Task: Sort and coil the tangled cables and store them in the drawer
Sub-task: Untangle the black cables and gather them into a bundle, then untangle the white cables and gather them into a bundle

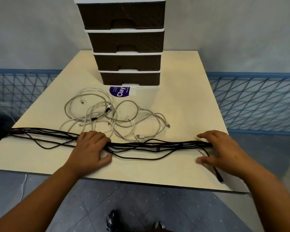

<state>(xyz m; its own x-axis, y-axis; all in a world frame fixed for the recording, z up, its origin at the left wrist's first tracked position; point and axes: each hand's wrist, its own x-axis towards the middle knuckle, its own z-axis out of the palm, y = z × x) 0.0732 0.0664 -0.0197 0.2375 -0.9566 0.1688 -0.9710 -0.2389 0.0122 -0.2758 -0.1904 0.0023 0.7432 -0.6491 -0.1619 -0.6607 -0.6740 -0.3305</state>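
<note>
A bundle of black cables (141, 145) lies stretched left to right across the near part of the cream table (182, 106). My left hand (90, 148) grips the bundle near its middle, fingers curled over the strands and thumb below. My right hand (224, 148) sits at the bundle's right end with fingers and thumb spread, the strands running in under the palm. One black plug end (219, 178) trails toward the near right edge. A loose tangle of white cables (107, 114) lies behind the black ones. The brown drawer unit (129, 62) stands at the back, all drawers closed.
A purple sticker (120, 92) lies in front of the drawer unit. Blue mesh fencing (258, 101) runs along the walls on both sides. The black cables overhang the table's left edge. My shoes (112, 220) show on the floor below.
</note>
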